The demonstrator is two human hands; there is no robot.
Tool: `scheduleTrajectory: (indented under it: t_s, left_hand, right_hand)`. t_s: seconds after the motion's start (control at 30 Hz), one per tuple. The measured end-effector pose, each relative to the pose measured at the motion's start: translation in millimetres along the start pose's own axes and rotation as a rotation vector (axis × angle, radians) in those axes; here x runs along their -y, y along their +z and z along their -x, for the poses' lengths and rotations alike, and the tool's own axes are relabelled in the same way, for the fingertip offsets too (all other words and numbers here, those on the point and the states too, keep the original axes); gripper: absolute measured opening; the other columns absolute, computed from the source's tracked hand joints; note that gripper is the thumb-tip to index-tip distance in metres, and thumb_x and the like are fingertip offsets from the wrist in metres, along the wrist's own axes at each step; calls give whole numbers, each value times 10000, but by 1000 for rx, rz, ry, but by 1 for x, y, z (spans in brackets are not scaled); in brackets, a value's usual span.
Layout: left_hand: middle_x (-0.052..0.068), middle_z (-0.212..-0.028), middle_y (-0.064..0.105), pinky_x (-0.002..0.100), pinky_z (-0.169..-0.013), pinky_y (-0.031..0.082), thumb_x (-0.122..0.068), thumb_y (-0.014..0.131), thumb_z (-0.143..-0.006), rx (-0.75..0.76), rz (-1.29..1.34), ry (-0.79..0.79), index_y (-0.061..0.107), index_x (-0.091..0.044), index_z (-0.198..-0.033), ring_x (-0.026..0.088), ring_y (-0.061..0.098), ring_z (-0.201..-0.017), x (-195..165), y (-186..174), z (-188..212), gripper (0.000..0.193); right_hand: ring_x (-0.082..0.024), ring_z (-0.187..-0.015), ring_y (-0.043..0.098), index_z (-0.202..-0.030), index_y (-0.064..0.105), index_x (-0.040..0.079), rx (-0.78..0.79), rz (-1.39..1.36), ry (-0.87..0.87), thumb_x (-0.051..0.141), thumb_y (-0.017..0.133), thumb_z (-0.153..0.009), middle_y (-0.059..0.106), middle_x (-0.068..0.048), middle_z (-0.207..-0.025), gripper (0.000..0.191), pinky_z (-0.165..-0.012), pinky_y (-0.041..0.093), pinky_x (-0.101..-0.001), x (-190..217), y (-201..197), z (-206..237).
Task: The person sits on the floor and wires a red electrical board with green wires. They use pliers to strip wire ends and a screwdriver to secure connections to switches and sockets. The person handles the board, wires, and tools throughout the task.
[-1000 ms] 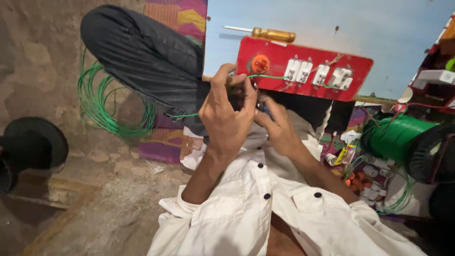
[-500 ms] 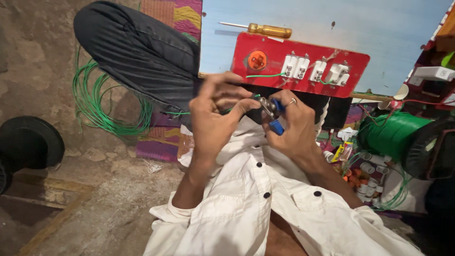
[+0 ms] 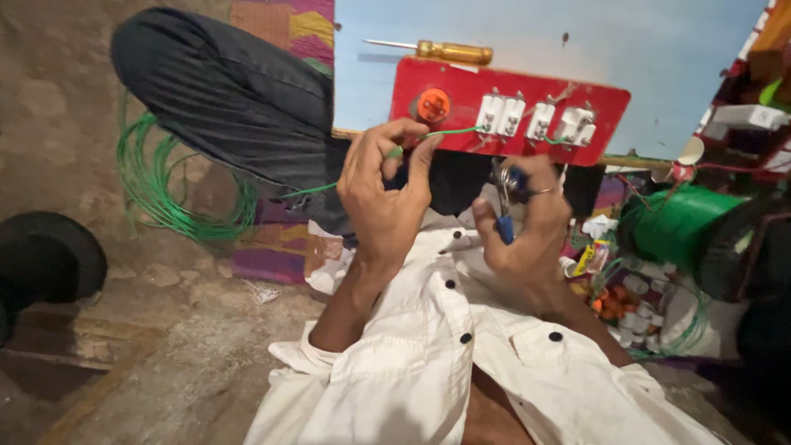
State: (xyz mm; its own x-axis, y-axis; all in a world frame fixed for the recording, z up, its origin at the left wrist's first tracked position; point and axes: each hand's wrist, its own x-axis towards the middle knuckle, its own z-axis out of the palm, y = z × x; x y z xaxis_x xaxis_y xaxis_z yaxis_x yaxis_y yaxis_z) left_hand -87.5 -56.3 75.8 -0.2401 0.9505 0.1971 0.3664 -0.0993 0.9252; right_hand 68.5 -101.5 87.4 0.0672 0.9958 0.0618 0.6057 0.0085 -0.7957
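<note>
Green wire (image 3: 449, 132) pinched in left hand (image 3: 383, 194), running to red switch board (image 3: 515, 111); blue-handled pliers (image 3: 504, 206) gripped by right hand (image 3: 523, 227), jaws mostly hidden behind fingers.

The left hand (image 3: 386, 194) is pinching a green wire (image 3: 449, 132) that is running toward two o'clock, onto the red switch board (image 3: 511, 111). At three o'clock of it, the right hand (image 3: 521, 222) is gripping what look like blue-handled pliers (image 3: 503, 206). A yellow-handled screwdriver (image 3: 437, 51) is lying at twelve o'clock, above the board.
</note>
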Motion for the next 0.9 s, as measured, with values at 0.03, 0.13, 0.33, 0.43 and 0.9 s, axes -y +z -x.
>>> scheduleTrajectory:
  t_s: [0.03,0.13,0.33,0.43,0.9]
  left_hand:
    - [42,-830,659,292,-568,355,-10,821,-905,16,22,-14,652,-32,-964,115,371,-614,-2,2,0,180]
    - [81,-1081,774,195,-538,417,45,779,-956,76,294,-1,477,-11,-922,102,443,-601,-4,14,-1,309]
    - [158,-1183,727,270,-929,653,192,560,-933,414,474,171,566,65,-1063,199,773,-1037,18,33,-12,182]
    - [152,-1112,723,302,-875,655,195,546,-923,427,444,236,594,81,-1111,206,767,-972,21,31,-16,225]
    - [-33,-691,468,192,-479,332,-335,960,-775,333,470,43,459,-66,-930,35,377,-594,25,56,-4,589]
  right_hand:
    - [-255,-871,635,-1227,572,27,-30,73,-29,93,711,-901,593,-142,-1057,360,-796,526,-361,2,-6,-2]
    - [-293,-1006,627,-1289,570,30,-89,259,-129,104,763,-946,591,-147,-1154,400,-875,528,-385,5,-21,-11]
    - [-315,-1049,626,-1298,624,49,-21,342,-123,112,818,-889,607,-142,-1135,456,-902,522,-416,13,-42,-22]
    - [-279,-955,661,-1274,667,66,2,331,-78,115,828,-887,621,-139,-1110,422,-828,536,-394,11,-50,-25]
    - [-271,-795,616,-1178,576,8,-51,13,275,228,681,-973,629,-115,-918,317,-752,501,-382,7,-44,-24]
